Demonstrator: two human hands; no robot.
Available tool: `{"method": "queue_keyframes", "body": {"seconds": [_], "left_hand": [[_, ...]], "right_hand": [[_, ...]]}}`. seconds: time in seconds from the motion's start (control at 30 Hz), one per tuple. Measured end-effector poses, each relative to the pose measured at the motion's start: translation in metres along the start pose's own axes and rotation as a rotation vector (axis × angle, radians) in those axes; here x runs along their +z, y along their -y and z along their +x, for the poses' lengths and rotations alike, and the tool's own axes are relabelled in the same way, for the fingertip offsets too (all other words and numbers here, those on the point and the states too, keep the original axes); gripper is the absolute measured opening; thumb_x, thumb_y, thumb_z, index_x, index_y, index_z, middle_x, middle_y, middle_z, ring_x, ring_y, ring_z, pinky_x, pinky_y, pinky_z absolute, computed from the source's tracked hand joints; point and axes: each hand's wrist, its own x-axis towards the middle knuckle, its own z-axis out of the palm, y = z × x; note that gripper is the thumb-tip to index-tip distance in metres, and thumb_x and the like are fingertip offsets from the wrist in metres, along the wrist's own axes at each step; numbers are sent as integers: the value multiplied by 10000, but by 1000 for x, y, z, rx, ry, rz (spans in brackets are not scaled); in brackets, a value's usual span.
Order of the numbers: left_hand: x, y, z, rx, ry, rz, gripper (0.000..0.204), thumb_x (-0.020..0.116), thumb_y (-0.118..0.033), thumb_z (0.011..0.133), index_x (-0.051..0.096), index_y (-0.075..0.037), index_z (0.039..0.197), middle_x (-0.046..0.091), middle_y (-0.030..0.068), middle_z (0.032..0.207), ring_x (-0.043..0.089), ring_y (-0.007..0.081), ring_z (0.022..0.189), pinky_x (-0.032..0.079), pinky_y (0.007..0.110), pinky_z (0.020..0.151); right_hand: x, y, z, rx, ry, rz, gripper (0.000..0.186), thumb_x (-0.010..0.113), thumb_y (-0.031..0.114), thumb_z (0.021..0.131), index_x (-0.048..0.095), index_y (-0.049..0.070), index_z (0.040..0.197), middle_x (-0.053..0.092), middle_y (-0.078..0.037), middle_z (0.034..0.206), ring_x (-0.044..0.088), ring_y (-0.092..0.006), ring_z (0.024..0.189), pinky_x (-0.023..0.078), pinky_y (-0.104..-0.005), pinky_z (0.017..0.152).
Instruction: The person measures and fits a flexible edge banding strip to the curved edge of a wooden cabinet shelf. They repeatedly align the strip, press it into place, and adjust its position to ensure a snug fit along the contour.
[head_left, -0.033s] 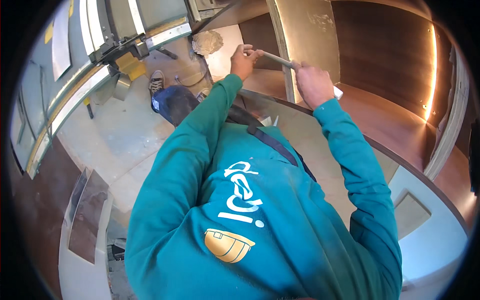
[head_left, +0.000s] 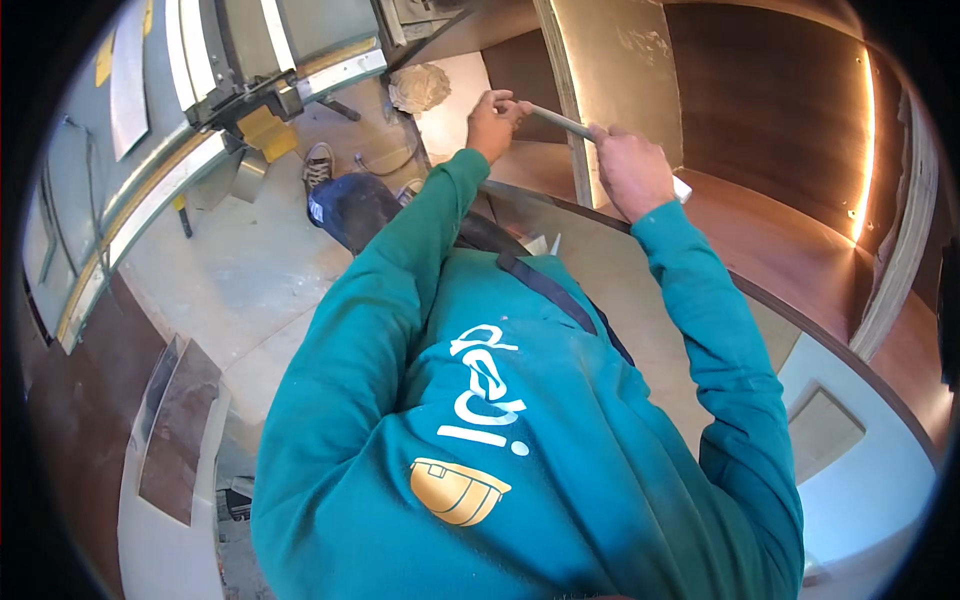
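A thin grey rod (head_left: pixel 562 122) runs slantwise between my two hands, in front of the cabinet. My right hand (head_left: pixel 637 177) is wrapped round its lower right part, and a short white end (head_left: pixel 682 189) sticks out behind the palm. At the other tip, the fingers of my left hand (head_left: pixel 490 130) are curled in and pinch the rod's end. Just behind the rod stands the pale edge of an upright divider panel (head_left: pixel 572 100). What kind of tool the rod is cannot be made out.
Brown cabinet compartments (head_left: pixel 770 110) open at the upper right, with a glowing light strip (head_left: pixel 862 150). A machine with metal rails (head_left: pixel 230 100) fills the upper left. A crumpled pale bundle (head_left: pixel 420 88) lies beyond my left hand. A square board piece (head_left: pixel 825 432) rests at lower right.
The whole view has shifted very slightly, with things sitting a little further right. Both hands keep the same hold on the rod.
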Motion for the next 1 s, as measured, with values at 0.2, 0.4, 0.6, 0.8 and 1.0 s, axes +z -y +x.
{"method": "queue_keyframes", "body": {"seconds": [0.2,0.4,0.6,0.8,1.0], "left_hand": [[16,-9,-43,-115,222,-138,432,771,-229,948,609,57,1228,698,88,964,671,124,810,575,257,736],[41,-3,-75,-235,224,-212,437,808,-200,918,590,49,1203,688,70,959,667,116,835,562,258,722],[40,1,-43,-55,121,-220,385,788,-136,926,590,51,1199,704,75,912,676,117,801,567,257,685],[14,-5,19,-13,132,-186,298,763,-93,936,622,42,1161,731,83,908,680,127,757,573,259,651],[3,-40,72,99,-30,-216,525,772,-122,932,497,60,1339,680,66,901,664,131,739,581,266,660]], "right_hand": [[-41,-22,-44,1,12,68,140,606,85,907,697,39,1003,695,-159,871,713,-360,851,580,-499,723],[-31,-36,-59,-4,6,38,136,601,101,916,719,45,955,688,-154,818,711,-354,820,582,-486,708],[-25,-23,-48,19,-27,-28,169,589,123,956,691,55,1073,689,-122,905,712,-316,832,582,-465,713],[-22,-15,5,12,-15,-29,159,570,119,977,667,40,1076,700,-123,962,730,-311,870,601,-474,729],[-20,-19,66,13,-166,-12,202,546,126,986,681,61,1122,698,-141,964,729,-334,885,608,-480,733]]}}
